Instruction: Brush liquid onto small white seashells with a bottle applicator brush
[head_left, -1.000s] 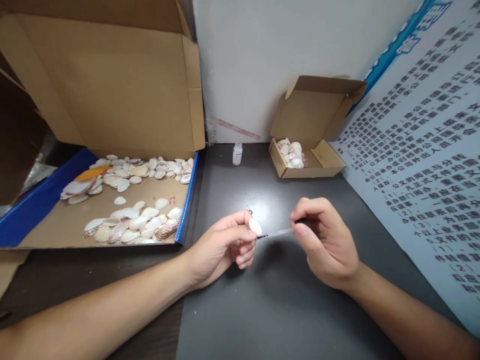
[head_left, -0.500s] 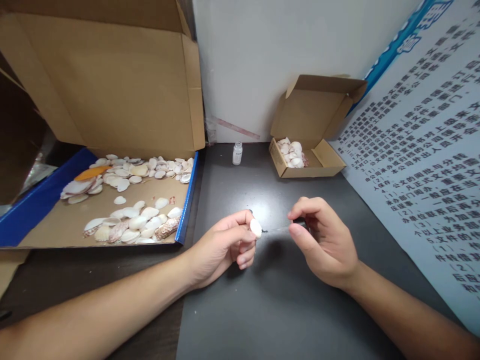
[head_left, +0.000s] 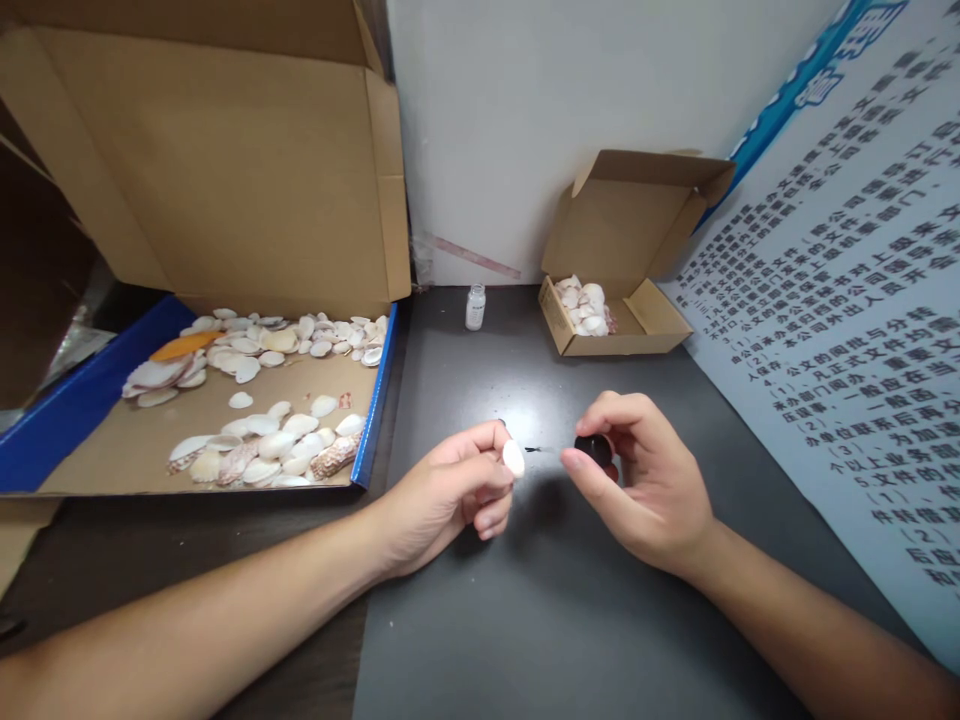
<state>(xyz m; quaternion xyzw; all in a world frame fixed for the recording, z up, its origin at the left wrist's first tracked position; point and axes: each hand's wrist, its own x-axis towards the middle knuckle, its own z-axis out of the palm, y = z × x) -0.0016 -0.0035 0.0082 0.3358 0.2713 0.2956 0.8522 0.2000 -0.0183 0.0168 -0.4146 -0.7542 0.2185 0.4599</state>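
Between the thumb and fingers of my left hand (head_left: pixel 457 485) is a small white seashell (head_left: pixel 514 458), its smooth oval face turned to the right. My right hand (head_left: pixel 645 475) grips a round black cap (head_left: pixel 592 449). A thin, clear stem runs left from this cap to a dark brush tip (head_left: pixel 533 450), which is close to the shell with a small gap between them. Further back stands a small clear glass bottle (head_left: pixel 475 307), upright and without a lid, with a printed label too small to read.
A blue-edged cardboard box (head_left: pixel 379 400) at left holds many seashells (head_left: pixel 277 445) in two groups. The smaller open carton (head_left: pixel 622 345) at back right contains whitish shells (head_left: pixel 585 305). A printed board (head_left: pixel 840 300) leans along the right side of the dark table (head_left: pixel 465 640).
My right hand has turned slightly, so more of the black cap shows. The brush tip sits slightly further from the shell. My left hand is almost still.
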